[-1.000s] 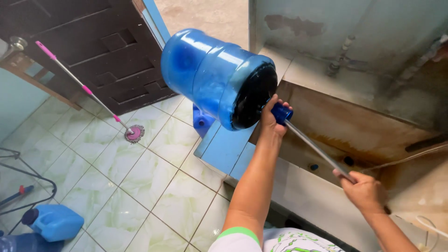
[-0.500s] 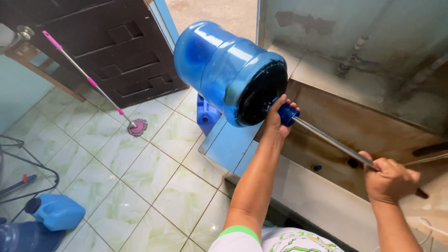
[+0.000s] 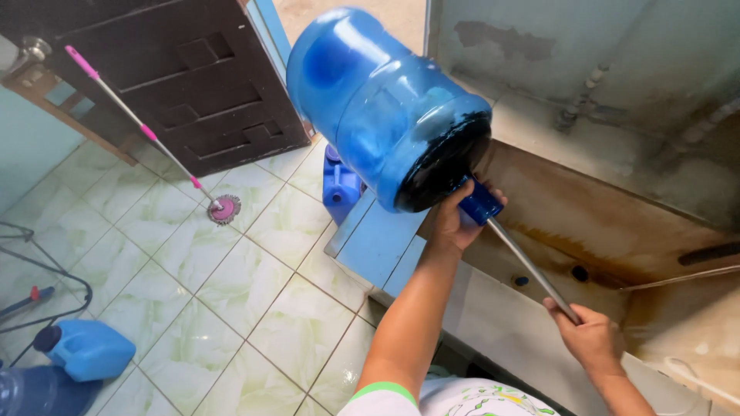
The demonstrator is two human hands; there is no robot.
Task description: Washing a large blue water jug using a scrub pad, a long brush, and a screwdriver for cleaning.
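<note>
Left-hand fingers [image 3: 451,223] are clamping the neck [image 3: 482,202] of a tilted blue water jug [image 3: 385,100]; right-hand fingers [image 3: 590,339] are gripping the metal rod [image 3: 532,270] running into it. Above the stained counter [image 3: 617,223], a slipping grip could drop the jug.

Obstacles I log: water jug [image 3: 393,108] overhead, stained wall [image 3: 617,100] right, mop [image 3: 154,139] left; tiled floor [image 3: 193,270] passable.
</note>
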